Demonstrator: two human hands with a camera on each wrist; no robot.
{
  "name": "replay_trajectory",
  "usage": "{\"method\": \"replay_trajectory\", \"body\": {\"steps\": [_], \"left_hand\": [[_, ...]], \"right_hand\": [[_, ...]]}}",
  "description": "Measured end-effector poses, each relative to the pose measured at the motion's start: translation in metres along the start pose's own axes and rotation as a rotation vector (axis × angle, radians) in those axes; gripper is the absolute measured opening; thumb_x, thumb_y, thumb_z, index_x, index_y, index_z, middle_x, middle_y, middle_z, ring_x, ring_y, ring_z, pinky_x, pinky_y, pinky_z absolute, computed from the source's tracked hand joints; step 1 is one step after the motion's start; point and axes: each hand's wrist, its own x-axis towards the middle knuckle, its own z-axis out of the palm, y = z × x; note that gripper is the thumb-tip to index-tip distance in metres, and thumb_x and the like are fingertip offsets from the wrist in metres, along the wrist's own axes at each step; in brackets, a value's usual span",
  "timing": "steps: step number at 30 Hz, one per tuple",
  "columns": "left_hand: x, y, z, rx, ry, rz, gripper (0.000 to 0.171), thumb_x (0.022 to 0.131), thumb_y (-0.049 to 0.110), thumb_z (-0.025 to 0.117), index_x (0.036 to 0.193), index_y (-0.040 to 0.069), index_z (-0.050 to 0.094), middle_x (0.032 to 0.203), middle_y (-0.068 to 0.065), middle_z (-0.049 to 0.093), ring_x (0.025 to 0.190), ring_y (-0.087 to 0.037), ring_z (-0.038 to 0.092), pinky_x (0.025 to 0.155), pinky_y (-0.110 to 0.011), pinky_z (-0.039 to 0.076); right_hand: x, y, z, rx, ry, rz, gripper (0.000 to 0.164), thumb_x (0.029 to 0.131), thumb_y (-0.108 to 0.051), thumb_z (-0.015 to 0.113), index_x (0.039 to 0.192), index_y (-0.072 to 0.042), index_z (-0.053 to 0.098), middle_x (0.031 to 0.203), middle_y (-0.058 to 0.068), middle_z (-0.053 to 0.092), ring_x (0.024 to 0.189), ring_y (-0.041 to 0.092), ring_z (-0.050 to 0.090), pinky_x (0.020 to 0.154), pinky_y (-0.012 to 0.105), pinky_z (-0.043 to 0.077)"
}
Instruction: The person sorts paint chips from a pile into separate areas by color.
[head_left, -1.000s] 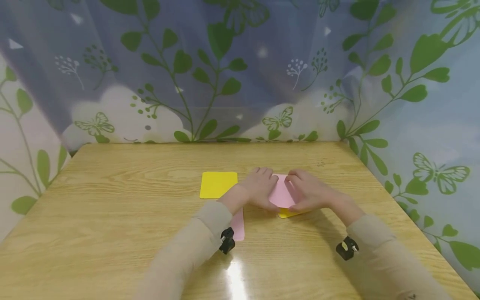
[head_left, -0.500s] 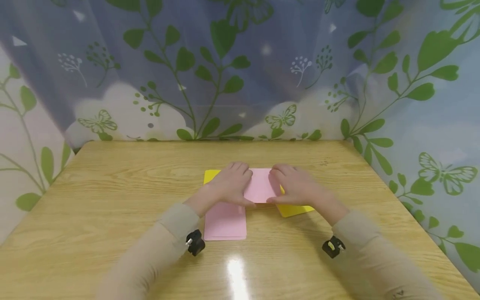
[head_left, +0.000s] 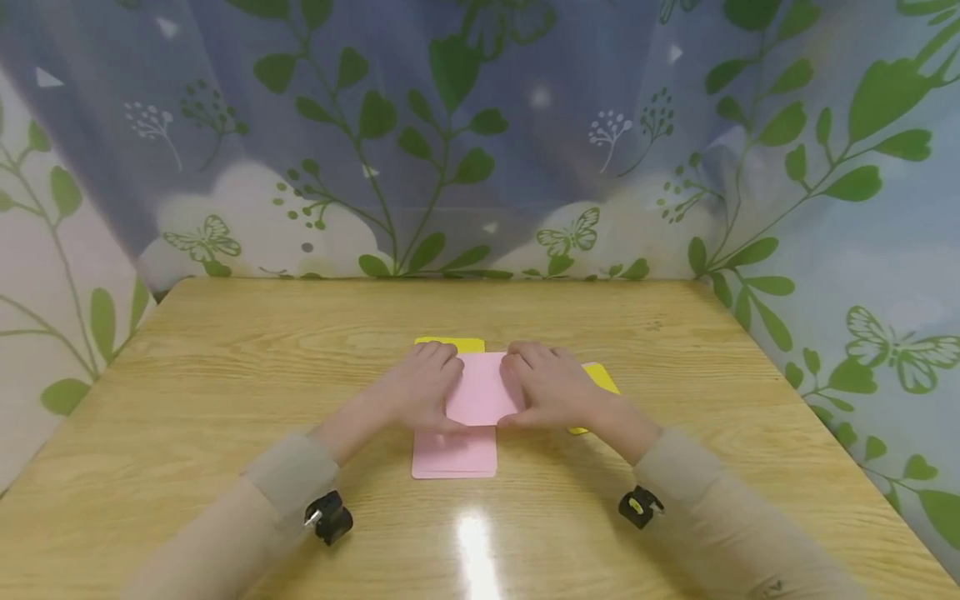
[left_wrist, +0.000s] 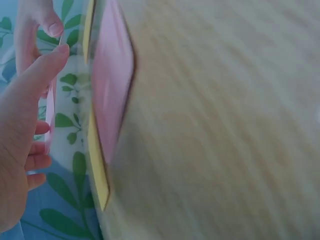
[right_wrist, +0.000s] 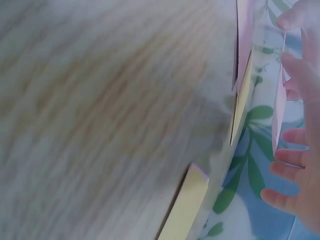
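Observation:
A thin pink card is held level between both hands, raised off the table. My left hand pinches its left edge with thumb and fingers, and my right hand grips the opposite edge the same way. Below it and nearer to me lies another pink card, with a line along its front edge like a second layer. The held card covers part of it in the head view. From the left wrist, the held card appears edge-on, and the lying pink card shows beyond the fingers.
A yellow card lies behind the pink one, mostly hidden by the held card. To the right, a second yellow card lies turned at an angle, partly under my right hand's outline. The wooden table meets a leaf-patterned curtain at the back.
Both hands have carried the pink card leftward, from over the right yellow card to above the lying pink and left yellow cards. It has also come slightly toward me in the last half second.

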Motion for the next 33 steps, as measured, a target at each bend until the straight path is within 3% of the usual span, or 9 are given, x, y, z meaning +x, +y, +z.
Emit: {"method": "replay_trajectory", "body": {"steps": [8,18,28,33], "left_hand": [[-0.025,0.002,0.001,-0.026,-0.024,0.013,0.069,0.07,0.068,0.059,0.096,0.004,0.052,0.104,-0.012,0.049,0.096,-0.027,0.045,0.086,-0.04,0.039],[-0.049,0.003,0.0,-0.124,-0.091,0.001,0.074,0.069,0.069,0.06,0.106,0.006,0.052,0.111,-0.01,0.049,0.099,-0.024,0.045,0.09,-0.038,0.038],[-0.058,0.011,0.006,-0.2,-0.187,-0.022,0.086,0.068,0.07,0.062,0.126,0.009,0.045,0.113,-0.005,0.047,0.101,-0.019,0.042,0.089,-0.036,0.037],[-0.059,0.01,0.008,-0.205,-0.217,-0.032,0.091,0.069,0.071,0.06,0.134,0.01,0.04,0.123,-0.009,0.044,0.109,-0.022,0.04,0.094,-0.039,0.034]], "right_hand": [[0.002,-0.018,0.004,0.043,-0.105,-0.039,0.084,0.075,-0.067,0.057,0.13,-0.005,0.044,0.141,0.015,0.035,0.128,0.03,0.033,0.094,0.053,0.035],[0.001,-0.036,0.015,0.057,-0.141,-0.093,0.086,0.07,-0.072,0.057,0.127,-0.009,0.046,0.132,0.011,0.042,0.121,0.026,0.039,0.09,0.048,0.038],[0.0,-0.044,0.016,0.038,-0.181,-0.13,0.08,0.071,-0.067,0.06,0.124,-0.009,0.047,0.129,0.01,0.044,0.117,0.025,0.042,0.088,0.044,0.039],[0.001,-0.043,0.016,0.05,-0.194,-0.135,0.079,0.071,-0.066,0.06,0.125,-0.01,0.047,0.13,0.01,0.043,0.119,0.025,0.041,0.088,0.044,0.039]]}}
